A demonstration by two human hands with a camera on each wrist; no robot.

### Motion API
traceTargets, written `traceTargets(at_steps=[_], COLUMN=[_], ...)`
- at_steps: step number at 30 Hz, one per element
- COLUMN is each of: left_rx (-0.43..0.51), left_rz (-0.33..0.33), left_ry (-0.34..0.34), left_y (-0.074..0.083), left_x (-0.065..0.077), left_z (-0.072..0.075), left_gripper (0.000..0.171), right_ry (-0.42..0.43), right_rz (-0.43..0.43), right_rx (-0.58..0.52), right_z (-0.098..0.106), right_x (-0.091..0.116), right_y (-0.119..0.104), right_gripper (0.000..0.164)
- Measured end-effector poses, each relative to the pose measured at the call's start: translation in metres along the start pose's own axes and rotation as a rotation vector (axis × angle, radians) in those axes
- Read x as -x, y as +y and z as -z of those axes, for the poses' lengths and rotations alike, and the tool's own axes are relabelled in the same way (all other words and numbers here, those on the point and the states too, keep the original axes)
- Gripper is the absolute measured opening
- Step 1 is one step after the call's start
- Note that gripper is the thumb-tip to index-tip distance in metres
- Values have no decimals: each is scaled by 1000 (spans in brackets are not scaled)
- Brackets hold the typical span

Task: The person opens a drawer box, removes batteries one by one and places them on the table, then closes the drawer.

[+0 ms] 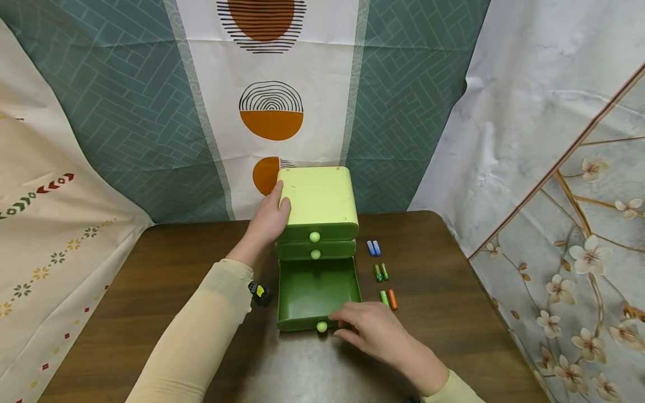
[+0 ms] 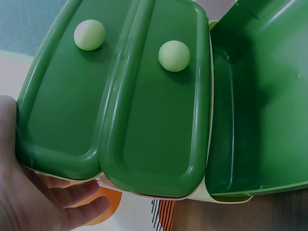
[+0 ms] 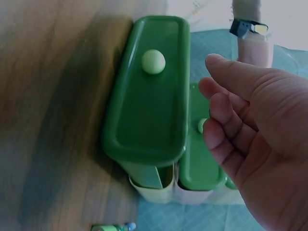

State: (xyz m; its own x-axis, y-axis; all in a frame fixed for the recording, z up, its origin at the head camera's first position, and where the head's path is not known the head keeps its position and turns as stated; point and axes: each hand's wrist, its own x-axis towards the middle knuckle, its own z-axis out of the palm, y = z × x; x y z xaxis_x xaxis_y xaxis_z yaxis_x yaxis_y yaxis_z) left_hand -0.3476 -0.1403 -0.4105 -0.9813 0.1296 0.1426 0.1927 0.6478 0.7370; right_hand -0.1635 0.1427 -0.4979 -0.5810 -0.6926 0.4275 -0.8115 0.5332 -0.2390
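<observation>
A small drawer cabinet (image 1: 317,196) with a pale yellow-green top stands on the table. Its upper two green drawers, with round pale knobs, are closed. The bottom drawer (image 1: 314,296) is pulled far out and holds nothing. My left hand (image 1: 269,218) rests against the cabinet's upper left side; in the left wrist view its fingers are extended beside the top drawer (image 2: 62,110). My right hand (image 1: 373,330) is at the bottom drawer's front right corner, to the right of its knob (image 1: 322,327). In the right wrist view its fingers are loosely bent with nothing between them.
Right of the cabinet lie small batteries in pairs: blue ones (image 1: 374,248) at the back, green ones (image 1: 381,272) in the middle, and a light green one (image 1: 384,298) beside an orange one (image 1: 392,300) in front. Patterned cloth hangs behind and on both sides.
</observation>
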Motion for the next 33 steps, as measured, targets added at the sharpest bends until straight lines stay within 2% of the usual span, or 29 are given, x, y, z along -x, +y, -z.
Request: traceTargets(at_steps=[10,18,33], left_rx=[6,15,17], left_rz=[1,4,-2], left_ry=[6,-3,6], left_y=[0,-1,-2], left_x=[0,0,-1], left_z=[0,0,1], left_gripper=[71,71,70], right_ry=[-13,-71,-54], right_rz=[69,43,30], right_rx=[64,88,189], right_z=[-15,-21,-35], right_x=[-5,-10,-11], right_y=[-9,-15,-15], right_gripper=[25,23,21])
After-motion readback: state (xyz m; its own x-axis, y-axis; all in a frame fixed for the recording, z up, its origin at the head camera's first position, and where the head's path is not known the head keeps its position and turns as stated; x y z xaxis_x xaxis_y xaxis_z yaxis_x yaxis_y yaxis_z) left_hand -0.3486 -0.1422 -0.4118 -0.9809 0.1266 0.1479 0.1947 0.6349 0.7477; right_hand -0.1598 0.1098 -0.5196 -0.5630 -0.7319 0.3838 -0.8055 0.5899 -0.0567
